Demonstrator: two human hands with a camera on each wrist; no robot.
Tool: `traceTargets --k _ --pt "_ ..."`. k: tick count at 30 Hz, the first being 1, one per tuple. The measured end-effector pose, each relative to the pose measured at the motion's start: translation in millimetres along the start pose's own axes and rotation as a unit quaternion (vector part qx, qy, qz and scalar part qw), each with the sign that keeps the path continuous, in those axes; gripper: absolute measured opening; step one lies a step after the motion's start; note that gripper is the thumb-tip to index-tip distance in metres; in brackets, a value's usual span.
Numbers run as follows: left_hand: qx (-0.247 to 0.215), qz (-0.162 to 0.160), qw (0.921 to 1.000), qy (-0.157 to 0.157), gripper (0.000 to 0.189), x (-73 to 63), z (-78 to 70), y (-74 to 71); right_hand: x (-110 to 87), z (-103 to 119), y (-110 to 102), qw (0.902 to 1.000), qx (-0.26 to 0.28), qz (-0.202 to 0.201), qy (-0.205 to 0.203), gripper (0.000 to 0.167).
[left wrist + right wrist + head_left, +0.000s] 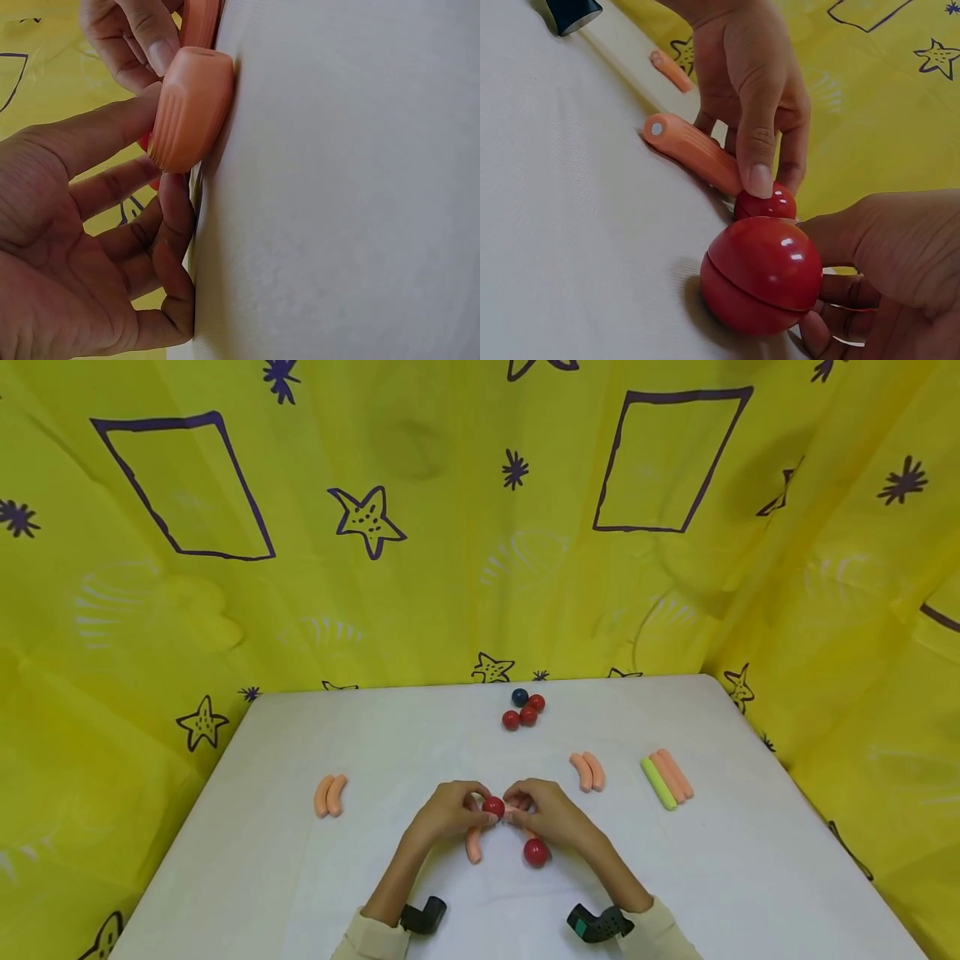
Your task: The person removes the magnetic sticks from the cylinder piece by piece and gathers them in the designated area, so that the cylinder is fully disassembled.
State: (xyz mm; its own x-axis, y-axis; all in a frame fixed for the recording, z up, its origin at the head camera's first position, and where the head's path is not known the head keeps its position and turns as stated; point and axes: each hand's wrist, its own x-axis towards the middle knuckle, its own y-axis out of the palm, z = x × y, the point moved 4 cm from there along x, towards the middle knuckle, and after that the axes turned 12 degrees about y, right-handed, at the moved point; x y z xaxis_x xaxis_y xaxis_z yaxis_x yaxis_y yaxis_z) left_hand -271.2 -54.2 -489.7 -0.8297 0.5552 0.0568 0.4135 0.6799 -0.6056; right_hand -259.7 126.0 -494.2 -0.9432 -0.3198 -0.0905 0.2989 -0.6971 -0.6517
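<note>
My left hand [448, 810] pinches a red ball [492, 807] between thumb and fingers, just above the white table. A curved orange stick [473, 845] with a pale dot on its end runs from that ball toward me; in the left wrist view this ridged stick [196, 109] hides part of the fingertips. Facing it, my right hand [553, 814] pinches another orange stick [512, 809], mostly covered by the fingers, its end at the ball. Under the right hand, a second red ball [536, 852] sits at the near end of an orange stick [529, 832]; it looms large in the right wrist view.
Pairs of curved orange sticks lie at left [330, 795] and right [587, 772]. Farther right are a green stick [659, 783] and straight orange sticks [675, 774]. Red balls [528, 717] and a dark blue ball [520, 697] cluster at the back, before a yellow curtain [450, 610].
</note>
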Motion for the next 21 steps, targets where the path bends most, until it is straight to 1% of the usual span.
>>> traceTargets --k 2,6,9,13,14,17,19,21 --pt "0.0 -0.011 0.9999 -0.001 0.026 -0.6 -0.2 -0.9 -0.5 0 -2 1.0 -0.004 0.0 0.001 0.017" --pt "-0.009 -0.033 0.9989 -0.032 0.026 -2.9 1.4 -2.2 -1.7 -1 -7 0.9998 -0.016 0.009 0.001 0.022" --pt "-0.013 -0.047 0.9974 -0.053 0.028 -4.6 3.1 -3.3 -3.1 -1 -11 0.9992 -0.027 0.024 0.015 0.034" --pt "0.002 -0.06 0.9961 -0.065 0.029 -6.1 2.4 -5.6 -6.4 -2 -15 0.9971 -0.051 0.036 0.043 0.045" --pt "0.008 -0.061 0.9958 -0.068 0.029 -6.6 1.5 -6.5 -7.1 -2 -16 0.9966 -0.057 0.034 0.049 0.045" --pt "0.032 -0.052 0.9955 -0.072 0.029 -8.2 -1.4 -8.5 -8.8 -2 -18 0.9956 -0.063 0.023 0.066 0.035" --pt "0.044 -0.043 0.9956 -0.07 0.029 -9.1 -3.5 -9.1 -9.0 -1 -18 0.9954 -0.064 0.013 0.069 0.03" --pt "0.044 -0.034 0.9964 -0.065 0.029 -9.2 -4.8 -8.5 -8.2 -2 -18 0.9954 -0.065 0.006 0.07 0.027"
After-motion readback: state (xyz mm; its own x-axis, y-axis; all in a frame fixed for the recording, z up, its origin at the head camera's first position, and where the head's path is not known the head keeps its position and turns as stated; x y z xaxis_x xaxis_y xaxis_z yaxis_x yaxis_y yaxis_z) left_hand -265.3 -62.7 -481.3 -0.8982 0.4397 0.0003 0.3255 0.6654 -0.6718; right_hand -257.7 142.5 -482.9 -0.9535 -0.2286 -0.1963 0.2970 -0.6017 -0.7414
